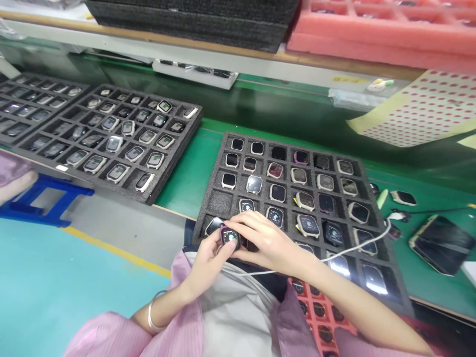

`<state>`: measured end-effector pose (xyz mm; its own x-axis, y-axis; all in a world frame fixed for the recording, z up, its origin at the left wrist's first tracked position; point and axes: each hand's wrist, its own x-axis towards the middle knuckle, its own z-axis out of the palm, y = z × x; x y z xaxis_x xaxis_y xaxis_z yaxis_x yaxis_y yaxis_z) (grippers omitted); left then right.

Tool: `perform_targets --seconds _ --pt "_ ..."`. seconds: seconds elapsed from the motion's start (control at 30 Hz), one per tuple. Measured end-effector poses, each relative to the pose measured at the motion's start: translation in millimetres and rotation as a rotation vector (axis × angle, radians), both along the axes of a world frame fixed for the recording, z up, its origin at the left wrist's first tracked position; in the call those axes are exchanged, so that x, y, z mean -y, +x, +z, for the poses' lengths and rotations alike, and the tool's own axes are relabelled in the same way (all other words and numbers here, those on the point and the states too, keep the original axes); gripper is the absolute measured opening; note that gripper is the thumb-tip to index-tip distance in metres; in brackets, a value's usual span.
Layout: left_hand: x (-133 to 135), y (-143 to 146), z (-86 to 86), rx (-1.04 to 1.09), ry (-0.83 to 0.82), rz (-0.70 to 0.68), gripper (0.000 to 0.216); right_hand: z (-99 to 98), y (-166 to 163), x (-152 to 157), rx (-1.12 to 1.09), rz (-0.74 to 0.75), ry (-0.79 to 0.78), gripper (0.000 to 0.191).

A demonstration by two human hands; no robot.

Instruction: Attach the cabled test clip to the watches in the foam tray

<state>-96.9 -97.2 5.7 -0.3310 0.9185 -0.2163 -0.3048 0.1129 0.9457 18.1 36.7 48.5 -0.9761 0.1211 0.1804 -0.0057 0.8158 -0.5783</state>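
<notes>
Both hands' fingers (238, 229) clasped round one purple-cased smartwatch (229, 236) above the black foam tray (219, 203)

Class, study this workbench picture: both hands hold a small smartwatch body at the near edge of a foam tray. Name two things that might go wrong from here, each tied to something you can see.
1. The watch body is pinched between the left hand and right hand beyond the foam tray edge, above the lap; a slip might drop it.
2. The white cable lies across the filled tray toward the right wrist; a snag could drag watches out of their pockets.
</notes>
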Motion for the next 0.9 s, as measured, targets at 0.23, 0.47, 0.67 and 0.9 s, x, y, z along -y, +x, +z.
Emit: perform_targets --seconds 0.23,0.47,0.67,0.9 --pt "2 0 -0.6 -0.014 -0.001 -0.001 0.031 -2.5 -2 1 -0.013 -0.016 -0.065 0.037" --pt "5 -1 -1.5 0.033 0.025 -0.012 0.032 1.5 -5 6 0.006 -0.018 -0.055 0.029" --pt "7 0 -6.8 0.045 0.048 -0.001 0.037 2.6 -7 9 0.029 -0.006 -0.016 0.030" --pt "9 0 -15.7 0.096 0.045 0.011 0.035 2.4 -8 11 0.055 0.010 0.022 0.031"
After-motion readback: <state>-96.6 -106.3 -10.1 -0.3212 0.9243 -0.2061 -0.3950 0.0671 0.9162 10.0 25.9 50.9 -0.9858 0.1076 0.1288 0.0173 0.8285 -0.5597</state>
